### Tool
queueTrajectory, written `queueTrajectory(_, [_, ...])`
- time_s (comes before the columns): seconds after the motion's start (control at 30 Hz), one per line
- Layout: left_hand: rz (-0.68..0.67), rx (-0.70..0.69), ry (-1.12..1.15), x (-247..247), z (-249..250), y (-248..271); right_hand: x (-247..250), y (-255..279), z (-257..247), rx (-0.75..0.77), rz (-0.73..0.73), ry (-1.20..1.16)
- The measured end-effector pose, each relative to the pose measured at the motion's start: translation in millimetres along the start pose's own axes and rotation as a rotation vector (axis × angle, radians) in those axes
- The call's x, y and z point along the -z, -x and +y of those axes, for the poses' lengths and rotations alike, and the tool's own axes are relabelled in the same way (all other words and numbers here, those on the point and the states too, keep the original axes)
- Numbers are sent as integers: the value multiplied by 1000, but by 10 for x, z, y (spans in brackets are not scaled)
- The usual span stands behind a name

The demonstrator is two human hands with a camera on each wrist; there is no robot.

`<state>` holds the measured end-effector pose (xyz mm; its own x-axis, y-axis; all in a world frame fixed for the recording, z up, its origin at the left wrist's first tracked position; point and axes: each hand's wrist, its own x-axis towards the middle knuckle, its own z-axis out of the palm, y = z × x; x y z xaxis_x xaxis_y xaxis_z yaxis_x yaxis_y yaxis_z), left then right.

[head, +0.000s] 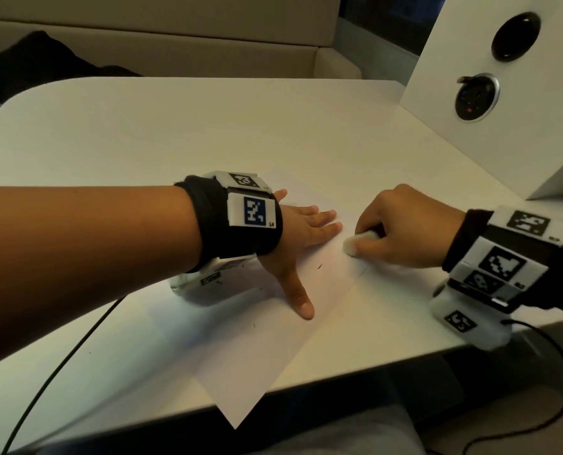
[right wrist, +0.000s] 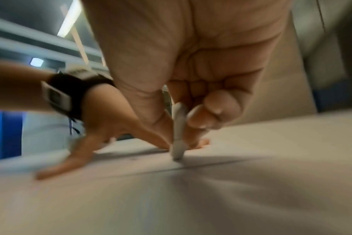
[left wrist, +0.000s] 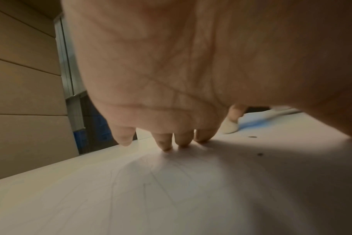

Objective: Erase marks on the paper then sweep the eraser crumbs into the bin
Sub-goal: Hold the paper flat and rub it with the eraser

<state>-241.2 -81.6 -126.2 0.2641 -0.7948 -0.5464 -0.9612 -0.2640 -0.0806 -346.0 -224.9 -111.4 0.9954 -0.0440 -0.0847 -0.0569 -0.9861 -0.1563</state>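
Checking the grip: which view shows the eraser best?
The right wrist view: the eraser stands pinched in the right hand, tip down. The head view shows it partly covered; the left wrist view only a far end.

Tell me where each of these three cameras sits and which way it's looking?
Head: worn on the head, looking down at the paper, both forearms and hands.
Left wrist: under the left hand, looking along its straight fingers pressing the paper.
Right wrist: under the right hand, facing its fingers pinching the eraser.
Shared: all three show the eraser.
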Motion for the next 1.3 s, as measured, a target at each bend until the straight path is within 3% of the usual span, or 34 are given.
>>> queueTrajectory(0.17, [-8, -9, 0, -18, -19, -14, -158, 170, -361, 128, -121, -91])
queueTrajectory(0.33, [-6, 1, -21, -1, -5, 6, 23, -90, -22, -38, -30, -65])
queueTrajectory(0.5, [-8, 1, -10, -31, -23, -4, -72, -5, -218, 13, -127, -107])
queueTrajectory(0.67, [13, 16, 31, -24, -17, 17, 62, -271, 63, -133, -30, -57])
queueTrajectory(0.73, [25, 20, 31, -27, -19, 12, 50, -279, 16, -113, -33, -38])
queueTrajectory(0.87, [32, 18, 5, -57, -42, -13, -8, -209, -269, 7, -180, -55])
queueTrajectory(1.03, [8, 61, -28, -32, -23, 1, 110, -366, -35, -103, -113, -27])
queueTrajectory(1.2, [14, 56, -14, -68, -55, -17, -1, -206, -293, 4, -213, -91])
queueTrajectory(1.3, [17, 60, -10, -51, -45, 2, 63, -298, -135, -78, -174, -70])
